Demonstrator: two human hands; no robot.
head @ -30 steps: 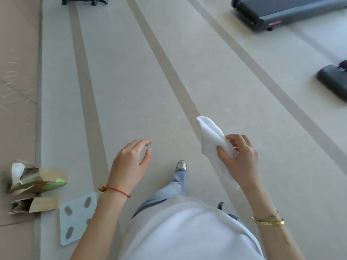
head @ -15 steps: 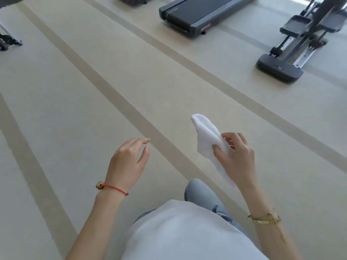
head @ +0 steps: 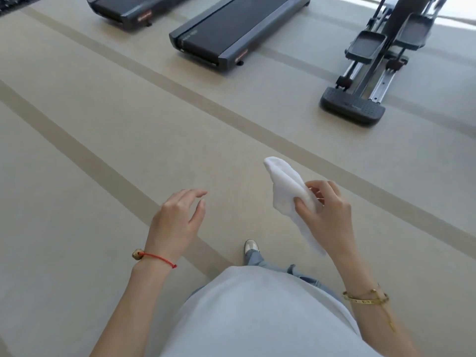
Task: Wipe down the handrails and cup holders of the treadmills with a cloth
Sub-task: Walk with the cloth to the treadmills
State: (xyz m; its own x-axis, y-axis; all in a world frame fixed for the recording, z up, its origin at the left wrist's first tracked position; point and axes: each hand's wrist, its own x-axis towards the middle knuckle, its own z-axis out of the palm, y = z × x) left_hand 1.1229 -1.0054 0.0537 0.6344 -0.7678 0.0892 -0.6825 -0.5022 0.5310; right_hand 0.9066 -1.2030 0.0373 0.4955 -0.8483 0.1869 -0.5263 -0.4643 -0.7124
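White cloth (head: 286, 188) in hand, two treadmills ahead on the floor.

The cloth is a folded white towel, held up in the air and tilted, its rounded upper end pointing up and left while the lower end hangs below the right hand (head: 325, 216), whose thumb and fingers (head: 319, 185) pinch it near the middle. The nearer treadmill (head: 231, 32) shows its dark belt deck with grey side rails and a small red label at the rear corner; the farther treadmill (head: 128, 9) lies just beside it to the left (handrails and cup holders are out of view).

left hand (head: 177, 222) relaxed, right hand (head: 325, 217) pinching
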